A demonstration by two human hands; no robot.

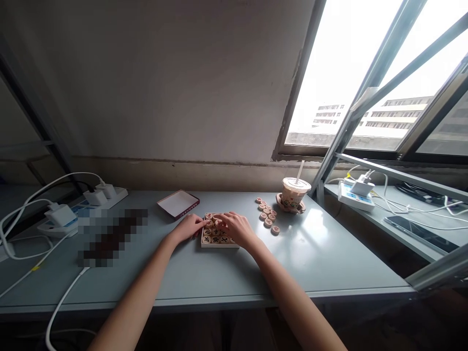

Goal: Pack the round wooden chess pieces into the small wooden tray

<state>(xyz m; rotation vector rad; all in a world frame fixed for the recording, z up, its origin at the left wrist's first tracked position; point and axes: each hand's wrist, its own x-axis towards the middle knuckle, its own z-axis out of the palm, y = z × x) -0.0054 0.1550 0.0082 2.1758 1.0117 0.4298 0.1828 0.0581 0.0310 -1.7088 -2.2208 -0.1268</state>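
Note:
A shallow white box (219, 245) with round wooden Chinese chess pieces (215, 239) in rows lies in front of me. My left hand (190, 227) grips the box's left side, its thumb at the rim beside a piece with red marking. Over the right part of the box, my right hand (237, 228) has its fingers bent around a Chinese chess piece (218, 223), hiding several others. To the right of the box, several loose pieces (268, 223) with red characters lie on the desk.
The box lid (178, 203) lies inside up at the back left. A drink cup (294, 193) with a straw stands in a holder (281, 202) at the back right. Power strips (119, 196) and white cables are at left. A phone (420, 233) lies on the neighbouring desk.

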